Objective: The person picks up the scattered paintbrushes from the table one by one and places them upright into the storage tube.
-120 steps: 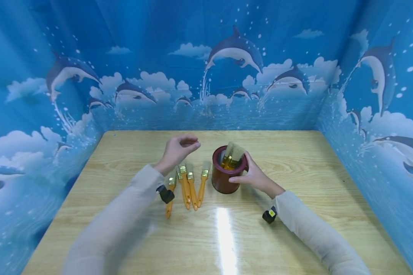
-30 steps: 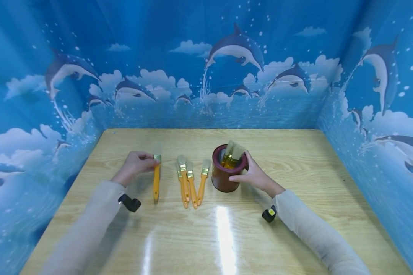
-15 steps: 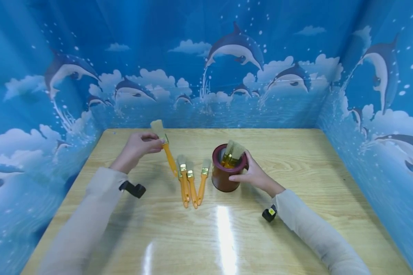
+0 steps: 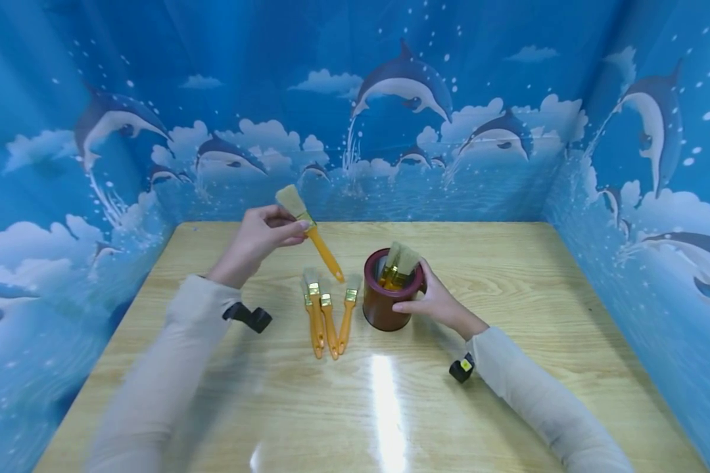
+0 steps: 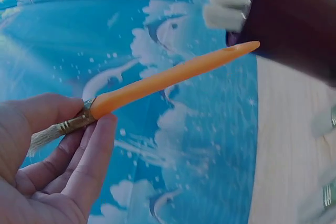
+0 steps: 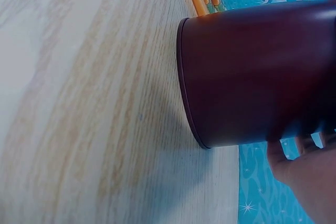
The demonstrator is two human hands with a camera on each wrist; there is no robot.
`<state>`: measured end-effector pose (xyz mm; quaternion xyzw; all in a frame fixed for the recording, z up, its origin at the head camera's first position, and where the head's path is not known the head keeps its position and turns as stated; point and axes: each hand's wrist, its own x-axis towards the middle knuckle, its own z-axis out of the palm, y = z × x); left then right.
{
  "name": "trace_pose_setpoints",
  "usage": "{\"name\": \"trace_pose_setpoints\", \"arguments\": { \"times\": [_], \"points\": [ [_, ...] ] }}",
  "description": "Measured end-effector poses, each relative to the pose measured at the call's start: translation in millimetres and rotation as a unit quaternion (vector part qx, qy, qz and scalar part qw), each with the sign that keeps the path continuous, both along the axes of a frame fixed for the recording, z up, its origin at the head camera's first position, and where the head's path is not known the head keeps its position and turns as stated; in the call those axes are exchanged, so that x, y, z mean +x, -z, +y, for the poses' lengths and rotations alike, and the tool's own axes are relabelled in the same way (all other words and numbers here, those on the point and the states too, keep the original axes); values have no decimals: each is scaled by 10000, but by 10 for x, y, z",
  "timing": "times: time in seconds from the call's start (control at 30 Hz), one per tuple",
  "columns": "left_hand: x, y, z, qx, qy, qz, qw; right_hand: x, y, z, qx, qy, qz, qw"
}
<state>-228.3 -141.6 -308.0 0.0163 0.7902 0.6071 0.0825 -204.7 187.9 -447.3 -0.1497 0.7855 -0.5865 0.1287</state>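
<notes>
My left hand (image 4: 259, 238) pinches a paintbrush (image 4: 324, 253) at its metal band, thumb against fingers. The brush hangs tilted in the air, pale bristles up and orange handle pointing down toward the can. In the left wrist view, the orange handle (image 5: 173, 77) stretches out from the fingertips. A dark red-brown can (image 4: 386, 310) stands upright on the table, with paintbrushes (image 4: 398, 266) in it, bristles up. My right hand (image 4: 440, 303) grips the can's right side, thumb across the front; some fingers are hidden behind it. In the right wrist view, the can (image 6: 257, 77) looks upright on the wood.
Several paintbrushes (image 4: 325, 315) with orange handles lie side by side on the wooden table (image 4: 479, 407), just left of the can. A blue curtain (image 4: 307, 118) printed with dolphins encloses the back and sides.
My left hand has picked a paintbrush up from the table's left side, raised and tilted it, and carried it rightward toward the can. The right hand stays on the can.
</notes>
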Motion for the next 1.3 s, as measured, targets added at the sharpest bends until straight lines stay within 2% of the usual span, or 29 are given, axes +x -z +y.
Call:
{"name": "trace_pose_setpoints", "arguments": {
  "times": [0.27, 0.37, 0.53, 0.67, 0.93, 1.3],
  "points": [
    [10, -81, 300, 509, 85, 513, 9974, -3, -1, 2, -53, -44, 8, 10000],
    [-1, -94, 412, 471, 88, 567, 9972, -3, -6, 3, -63, -53, 22, 10000],
    [-19, -81, 570, 87, 110, 597, 9981, -1, -10, 1, -13, -12, -9, 10000],
    [-33, -40, 652, -365, 154, 834, 9957, -5, 4, 4, -34, -5, -9, 10000],
    [-28, 36, 778, -1137, 313, 1524, 9813, -9, 12, 0, -68, -28, -6, 10000],
    [-27, 157, 901, -1563, 482, 1872, 9686, 9, -24, -9, -186, -64, -31, 9998]
  ]
}}
